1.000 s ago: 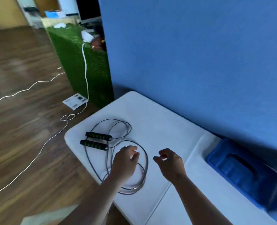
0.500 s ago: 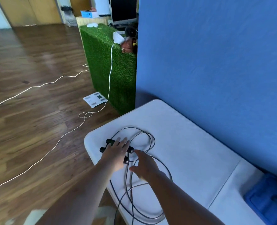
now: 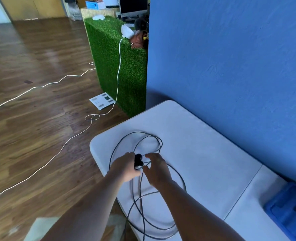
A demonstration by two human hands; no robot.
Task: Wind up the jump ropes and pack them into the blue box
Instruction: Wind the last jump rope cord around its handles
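A black jump rope lies in loose loops on the white table. My left hand grips its two black handles, whose ends stick out on the right of the fist. Just to the right, my right hand has its fingers spread over the cord where it leaves the handles; whether it pinches the cord is unclear. More loops run down past the table's near edge. The blue box sits at the lower right, cut off by the frame.
A blue wall backs the table. A grass-covered block stands beyond the table's left end. White cables and a white scale lie on the wooden floor at left.
My left hand moved from the rope loops onto the handles and closed round them. My right hand came left to the cord beside them. The view shifted left, pushing the blue box to the edge.
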